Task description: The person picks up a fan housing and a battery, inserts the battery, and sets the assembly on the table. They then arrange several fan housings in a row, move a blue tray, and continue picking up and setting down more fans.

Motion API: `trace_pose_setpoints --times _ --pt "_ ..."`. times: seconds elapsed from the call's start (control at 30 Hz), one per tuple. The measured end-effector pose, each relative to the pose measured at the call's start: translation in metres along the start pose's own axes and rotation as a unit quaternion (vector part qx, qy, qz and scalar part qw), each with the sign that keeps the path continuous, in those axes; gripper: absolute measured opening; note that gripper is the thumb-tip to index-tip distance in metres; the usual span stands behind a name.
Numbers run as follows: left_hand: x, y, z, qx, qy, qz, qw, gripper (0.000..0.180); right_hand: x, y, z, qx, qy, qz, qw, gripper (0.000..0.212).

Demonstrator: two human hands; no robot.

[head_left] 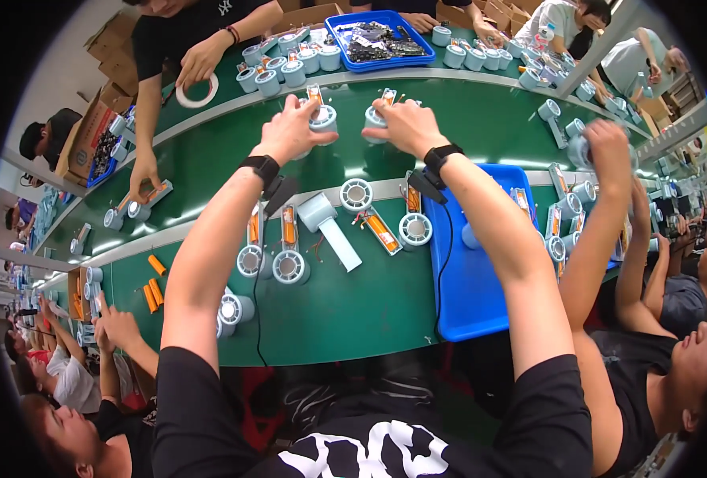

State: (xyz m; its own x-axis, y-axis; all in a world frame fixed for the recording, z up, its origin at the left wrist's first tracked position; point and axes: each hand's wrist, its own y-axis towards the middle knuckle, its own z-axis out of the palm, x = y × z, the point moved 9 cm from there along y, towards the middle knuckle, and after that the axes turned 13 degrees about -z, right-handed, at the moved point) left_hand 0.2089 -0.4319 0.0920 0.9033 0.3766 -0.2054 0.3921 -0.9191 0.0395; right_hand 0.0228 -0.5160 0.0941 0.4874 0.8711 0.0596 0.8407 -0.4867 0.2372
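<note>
Both my arms reach out over the far green conveyor belt. My left hand (285, 131) has its fingers closed around a light-blue handheld fan body (322, 121), which has a round spoked head and an orange battery in its handle. A second such fan body (375, 119) is in the grip of my right hand (409, 127), partly hidden by the fingers. Nearer me, several fan bodies (290, 267) lie on the green table, some with orange batteries and loose wires showing. One pale fan body (339, 239) lies with its plain, closed handle towards me.
A blue tray (473, 311) sits under my right forearm. Loose orange batteries (152, 295) lie at the left. Across the belt, a person's hand (200, 62) holds a tape roll (197, 92) near a blue parts tray (379, 65). At right, a co-worker's arm (600, 215) reaches in.
</note>
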Motion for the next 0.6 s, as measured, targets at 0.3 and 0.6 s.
trace_pose_setpoints --times 0.3,0.6 --pt "-0.058 -0.227 -0.181 -0.146 -0.207 0.044 0.967 0.065 0.116 -0.104 -0.158 -0.227 0.218 0.047 0.948 0.057" --pt "-0.007 -0.424 -0.075 -0.069 -0.120 -0.028 0.990 0.069 0.253 -0.249 -0.101 -0.182 0.157 -0.014 0.970 0.058"
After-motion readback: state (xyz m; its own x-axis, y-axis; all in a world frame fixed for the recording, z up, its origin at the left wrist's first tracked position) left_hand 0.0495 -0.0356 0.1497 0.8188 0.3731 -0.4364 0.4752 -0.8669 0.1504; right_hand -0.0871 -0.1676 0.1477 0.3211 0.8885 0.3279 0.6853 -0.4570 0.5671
